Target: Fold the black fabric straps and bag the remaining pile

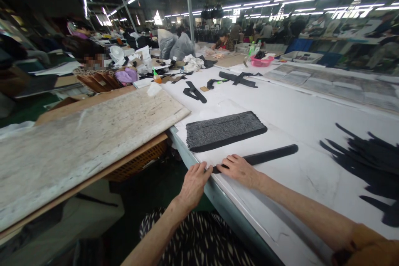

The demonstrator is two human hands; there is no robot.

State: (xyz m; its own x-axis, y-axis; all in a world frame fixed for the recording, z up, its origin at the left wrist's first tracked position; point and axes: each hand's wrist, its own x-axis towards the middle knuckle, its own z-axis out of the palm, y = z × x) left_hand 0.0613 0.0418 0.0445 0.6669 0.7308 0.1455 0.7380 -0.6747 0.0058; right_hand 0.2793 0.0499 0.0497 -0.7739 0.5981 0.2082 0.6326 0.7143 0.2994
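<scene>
A long black fabric strip (271, 155) lies on the white table, its near end at the table's edge. My left hand (195, 183) pinches the tip of that end. Just right of it, my right hand (238, 170) presses on the strip with its fingers curled over the fabric. Beyond both hands rests a flat stack of grey knitted pieces (226, 129) with a black band along the near side.
The white table (305, 112) bears a pile of black strips (370, 162) at right and loose black pieces (238, 78) farther back. A worn board (93, 133) adjoins at left. A person (225, 42) sits beyond, near a pink basket (261, 62).
</scene>
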